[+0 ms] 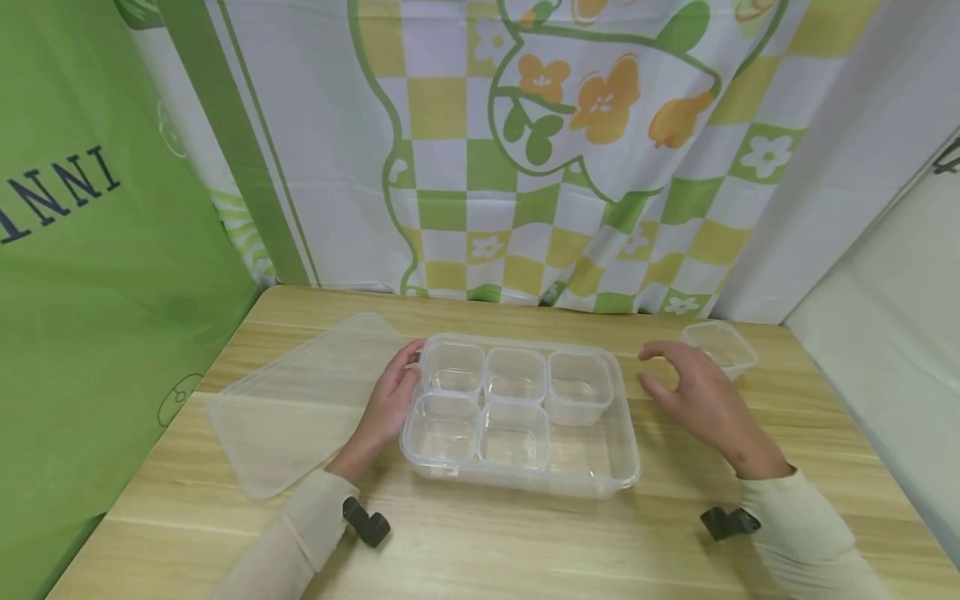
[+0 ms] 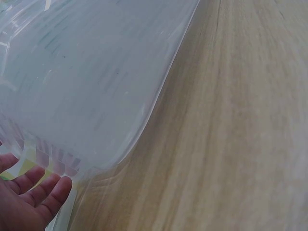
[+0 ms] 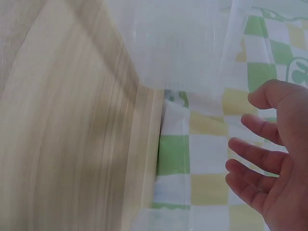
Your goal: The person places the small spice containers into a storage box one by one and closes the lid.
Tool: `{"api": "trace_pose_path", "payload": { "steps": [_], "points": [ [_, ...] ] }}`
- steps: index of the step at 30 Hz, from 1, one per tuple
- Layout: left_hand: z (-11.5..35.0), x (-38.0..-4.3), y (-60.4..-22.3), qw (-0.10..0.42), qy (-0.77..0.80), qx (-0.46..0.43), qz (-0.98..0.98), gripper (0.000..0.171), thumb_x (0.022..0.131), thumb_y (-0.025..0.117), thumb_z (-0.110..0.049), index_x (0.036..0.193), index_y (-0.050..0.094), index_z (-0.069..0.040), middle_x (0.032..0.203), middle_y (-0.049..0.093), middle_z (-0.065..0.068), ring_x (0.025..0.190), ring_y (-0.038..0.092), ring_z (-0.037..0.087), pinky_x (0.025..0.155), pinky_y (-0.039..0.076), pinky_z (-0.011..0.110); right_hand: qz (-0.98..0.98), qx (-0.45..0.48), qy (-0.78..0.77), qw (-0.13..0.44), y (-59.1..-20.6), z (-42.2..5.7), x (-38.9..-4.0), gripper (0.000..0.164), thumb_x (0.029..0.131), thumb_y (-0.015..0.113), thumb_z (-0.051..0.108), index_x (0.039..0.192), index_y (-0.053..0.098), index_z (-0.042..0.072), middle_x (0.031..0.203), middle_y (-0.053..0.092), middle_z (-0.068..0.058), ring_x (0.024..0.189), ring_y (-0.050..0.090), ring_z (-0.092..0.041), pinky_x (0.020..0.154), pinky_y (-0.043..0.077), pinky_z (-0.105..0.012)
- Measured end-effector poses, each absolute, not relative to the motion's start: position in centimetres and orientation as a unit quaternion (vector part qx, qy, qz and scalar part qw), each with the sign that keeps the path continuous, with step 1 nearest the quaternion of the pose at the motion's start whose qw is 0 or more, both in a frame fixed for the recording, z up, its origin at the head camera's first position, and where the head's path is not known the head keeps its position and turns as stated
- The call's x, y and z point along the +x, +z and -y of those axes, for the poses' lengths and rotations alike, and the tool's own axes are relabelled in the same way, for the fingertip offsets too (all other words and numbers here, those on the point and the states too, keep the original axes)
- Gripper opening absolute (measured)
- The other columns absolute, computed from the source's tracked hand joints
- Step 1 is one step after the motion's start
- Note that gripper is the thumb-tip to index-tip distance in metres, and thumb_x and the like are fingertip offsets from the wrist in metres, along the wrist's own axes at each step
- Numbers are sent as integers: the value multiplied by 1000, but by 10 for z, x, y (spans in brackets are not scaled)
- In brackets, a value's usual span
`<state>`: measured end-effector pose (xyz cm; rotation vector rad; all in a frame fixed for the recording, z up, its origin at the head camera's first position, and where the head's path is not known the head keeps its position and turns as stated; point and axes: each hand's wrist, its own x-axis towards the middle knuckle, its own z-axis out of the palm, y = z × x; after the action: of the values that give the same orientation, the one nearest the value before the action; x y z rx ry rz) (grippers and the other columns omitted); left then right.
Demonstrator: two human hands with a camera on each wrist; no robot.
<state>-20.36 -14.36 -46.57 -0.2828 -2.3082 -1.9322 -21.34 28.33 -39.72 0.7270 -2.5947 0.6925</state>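
Note:
A large clear plastic container (image 1: 592,482) sits mid-table with several small clear boxes (image 1: 516,375) inside it. Its front right part holds no box. At the container's left side is my left hand (image 1: 392,392), fingertips against the wall; the left wrist view shows the fingers (image 2: 55,197) extended beside the translucent plastic (image 2: 91,82). My right hand (image 1: 697,396) is raised to the right of the container, thumb and fingers apart and holding nothing. Just behind it stands another small clear box (image 1: 720,343), partly hidden by the hand. The right wrist view shows the fingers (image 3: 255,154) loosely bent.
A translucent flat lid (image 1: 300,417) lies on the wooden table (image 1: 480,542) to the left, partly behind my left forearm. A checked, flowered curtain (image 1: 525,208) hangs along the table's back edge. Green fabric (image 1: 90,333) borders the left side, pale fabric (image 1: 885,292) the right.

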Motion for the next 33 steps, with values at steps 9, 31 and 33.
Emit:
{"api": "trace_pose_path", "payload": {
  "steps": [9, 31, 33],
  "points": [
    [143, -204, -467, 63, -641, -92, 760, 45, 109, 38, -9, 153, 44, -6, 137, 52, 24, 119, 55, 43, 96, 49, 50, 916, 218, 259, 215, -401, -305, -218, 20, 88, 75, 3, 108, 70, 0, 115, 68, -24, 113, 59, -44, 93, 43, -58],
    [144, -204, -468, 64, -634, -92, 765, 46, 109, 38, -10, 154, 43, -6, 137, 52, 22, 119, 56, 40, 96, 49, 49, 938, 94, 251, 220, -409, -351, -228, 36, 93, 70, 16, 119, 63, -8, 125, 57, -40, 118, 48, -59, 101, 30, -69],
    [144, -205, -468, 65, -634, -89, 765, 46, 109, 38, -10, 154, 43, -6, 137, 52, 22, 119, 56, 39, 96, 48, 50, 943, 82, 243, 213, -410, -355, -229, 38, 95, 69, 20, 120, 63, -8, 127, 55, -40, 120, 45, -59, 103, 26, -70]
  ]
}}
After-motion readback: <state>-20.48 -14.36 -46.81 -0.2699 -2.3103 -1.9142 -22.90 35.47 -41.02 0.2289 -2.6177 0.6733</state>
